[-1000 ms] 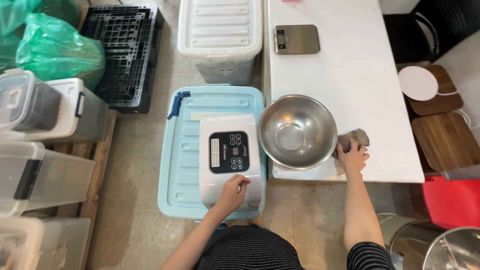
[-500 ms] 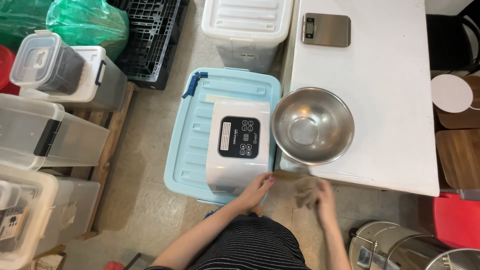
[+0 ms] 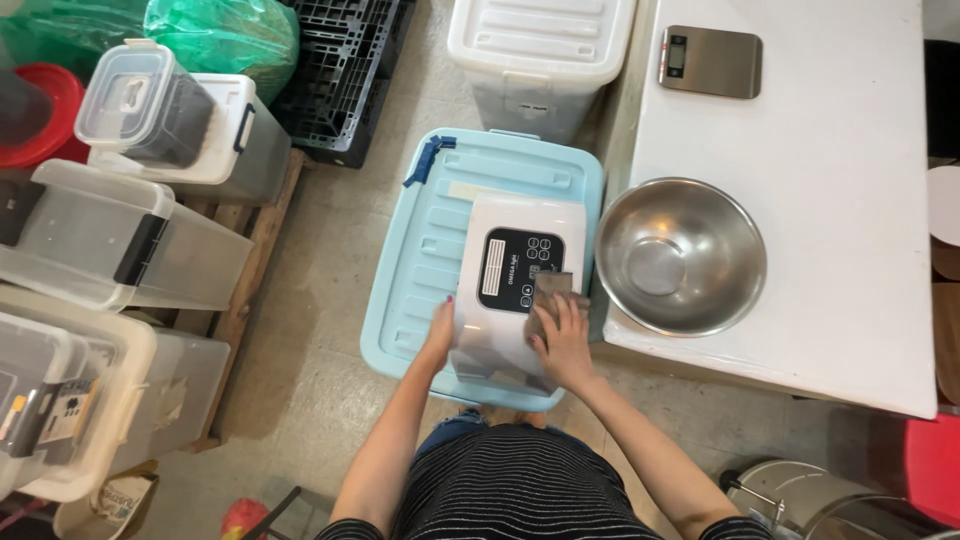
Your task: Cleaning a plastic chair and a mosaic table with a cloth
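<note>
Your right hand [image 3: 562,340] has brought the cloth [image 3: 550,290] onto the white appliance [image 3: 515,290], fingers pressing it flat; your left hand [image 3: 437,335] braces its side, open. Pushing hard could slide it off the blue bin lid [image 3: 420,250].

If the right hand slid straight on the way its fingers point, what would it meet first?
The right hand, pressing a grey cloth on the white appliance, points up-frame; it would probably cross the black control panel first.

the right hand [image 3: 562,340] has carried the cloth [image 3: 550,292] from the table onto the white appliance [image 3: 520,285].
</note>
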